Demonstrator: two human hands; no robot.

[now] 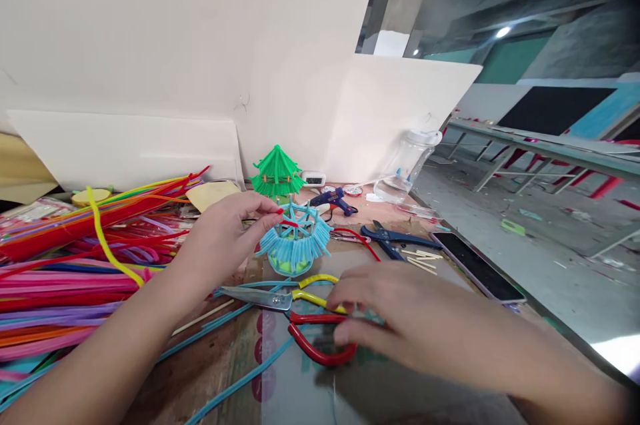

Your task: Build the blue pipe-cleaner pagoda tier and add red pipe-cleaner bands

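Note:
My left hand (227, 232) pinches a short red pipe cleaner piece (289, 223) between thumb and fingertips, just over the rim of a round light-blue pipe cleaner structure (295, 248). This structure has a spoked top and a fringe sloping outward, with yellow-green lower down. My right hand (380, 318) is at the handles of a pair of scissors (280, 298), one yellow and one red, its fingers curled at the loops and slightly blurred. The scissor blades lie low over the table, pointing left. Behind the blue structure stands a green pipe cleaner roof (277, 172).
Bundles of coloured pipe cleaners (55, 302) fill the left side. A glue gun (334, 200), blue-handled pliers (395, 238), short wooden sticks (423, 258) and a phone (477, 266) lie to the right. A clear plastic jar (405, 168) stands by the white boards (175, 45).

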